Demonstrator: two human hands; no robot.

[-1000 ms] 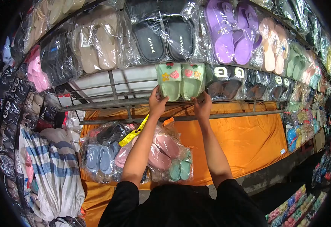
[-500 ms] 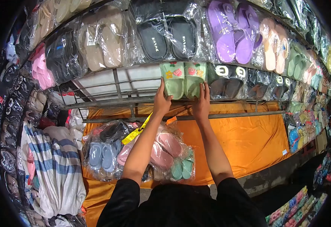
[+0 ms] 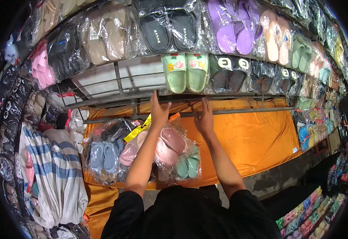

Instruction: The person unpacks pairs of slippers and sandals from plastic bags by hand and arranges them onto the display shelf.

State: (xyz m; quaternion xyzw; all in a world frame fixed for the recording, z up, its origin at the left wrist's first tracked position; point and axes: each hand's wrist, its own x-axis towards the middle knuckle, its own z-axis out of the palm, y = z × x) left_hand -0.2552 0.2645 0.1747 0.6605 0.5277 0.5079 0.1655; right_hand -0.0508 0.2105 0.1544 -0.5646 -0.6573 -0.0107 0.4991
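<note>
A pair of light green slippers (image 3: 176, 81) with flower decorations on the straps stands upright on the wire rack. Just below it, to the left, is my left hand (image 3: 159, 112), fingers apart and nothing in it. My right hand (image 3: 204, 119) is below the pair's right side, apart from it, with its fingers stretched upward and nothing held. Beneath my forearms lie several bagged slippers, among them a pink pair (image 3: 169, 145), a blue pair (image 3: 104, 156) and a green pair (image 3: 188, 167). A yellow tag (image 3: 139, 128) shows beside my left forearm.
Black slippers (image 3: 229, 77) in plastic sit right of the green pair. Black (image 3: 169, 34) and purple slippers (image 3: 233, 28) fill the row above. A metal rail (image 3: 237, 111) crosses above an orange cloth (image 3: 249, 139). A striped sack (image 3: 56, 175) stands at left.
Both hands have let go of the light green slippers and drawn down away from them. The slippers stay on the rack. The camera view has shifted slightly.
</note>
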